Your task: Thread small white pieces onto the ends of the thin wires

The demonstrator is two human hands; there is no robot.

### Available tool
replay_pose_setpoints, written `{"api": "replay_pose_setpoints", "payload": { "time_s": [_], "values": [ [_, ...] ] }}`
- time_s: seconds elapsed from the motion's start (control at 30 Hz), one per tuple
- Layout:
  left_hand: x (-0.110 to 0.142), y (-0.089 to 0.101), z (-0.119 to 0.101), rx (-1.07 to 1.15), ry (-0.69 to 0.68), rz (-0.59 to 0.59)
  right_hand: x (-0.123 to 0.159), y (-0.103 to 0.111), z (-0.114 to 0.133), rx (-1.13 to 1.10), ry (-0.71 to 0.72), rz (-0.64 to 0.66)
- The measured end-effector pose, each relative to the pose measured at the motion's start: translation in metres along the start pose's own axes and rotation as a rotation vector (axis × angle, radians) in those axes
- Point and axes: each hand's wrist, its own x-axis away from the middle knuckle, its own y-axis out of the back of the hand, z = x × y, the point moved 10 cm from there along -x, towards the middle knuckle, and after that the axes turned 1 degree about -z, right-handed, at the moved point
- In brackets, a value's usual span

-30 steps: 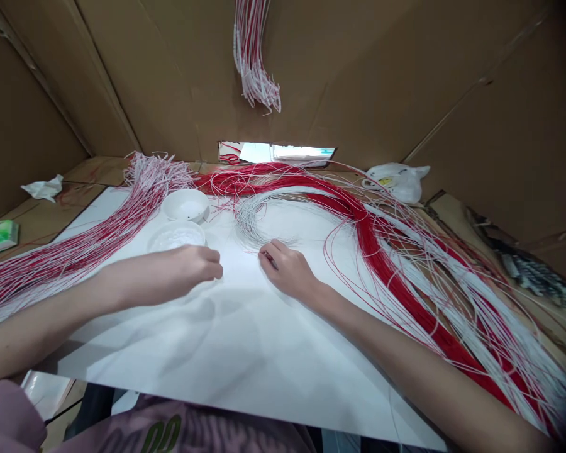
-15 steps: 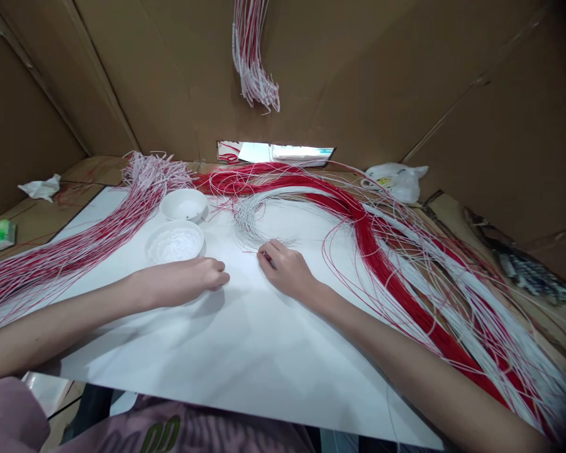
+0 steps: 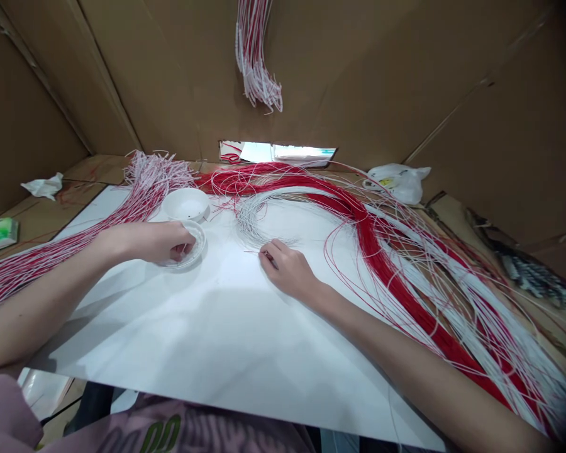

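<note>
Right of round white bowl (image 3: 199, 244), pinches thin red cord (image 3: 251, 252) in right hand (image 3: 287, 268); likely limp, best held near tip. Dips left hand (image 3: 166, 242) inside, hold unclear.

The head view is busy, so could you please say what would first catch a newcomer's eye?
Probably the thick red bundle sweeping along the right side of the white sheet. Next might come the tassel hanging at top centre, then the left hand at the nearer white bowl.
</note>
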Motion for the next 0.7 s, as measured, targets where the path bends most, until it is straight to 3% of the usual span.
{"api": "replay_pose_setpoints", "payload": {
  "time_s": [0.4,0.6,0.7],
  "values": [
    [-0.01,-0.007,-0.001,0.048,-0.014,0.021,0.0,0.0,-0.001,-0.013,-0.003,-0.001],
    [-0.008,-0.004,0.0,0.028,-0.007,-0.002,0.0,0.001,0.0,-0.009,0.0,-0.001],
    [-0.002,0.007,-0.005,-0.019,-0.02,-0.06,0.0,0.0,0.0,-0.009,0.002,-0.001]
  ]
}}
